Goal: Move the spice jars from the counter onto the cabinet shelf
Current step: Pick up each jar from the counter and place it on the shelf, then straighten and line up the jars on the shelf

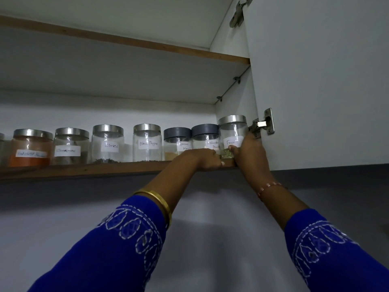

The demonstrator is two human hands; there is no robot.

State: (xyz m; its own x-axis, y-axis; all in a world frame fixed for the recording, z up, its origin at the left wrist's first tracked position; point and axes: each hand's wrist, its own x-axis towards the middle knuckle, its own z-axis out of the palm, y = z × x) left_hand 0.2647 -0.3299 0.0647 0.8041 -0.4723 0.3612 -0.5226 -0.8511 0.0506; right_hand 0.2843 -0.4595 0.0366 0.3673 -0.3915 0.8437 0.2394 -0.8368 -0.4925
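Head view, looking up into an open cabinet. Your right hand wraps the Fennel jar from its 3 o'clock side, thumb across the lower front. The jar stands upright, long axis vertical, at the right end of the shelf, touching the grey-lidded coriander jar at its 9 o'clock. Your left hand rests curled on the shelf edge at the jar's 7 o'clock, holding nothing. Any nudge inward runs toward 12 o'clock, and the right hand is the nearer one.
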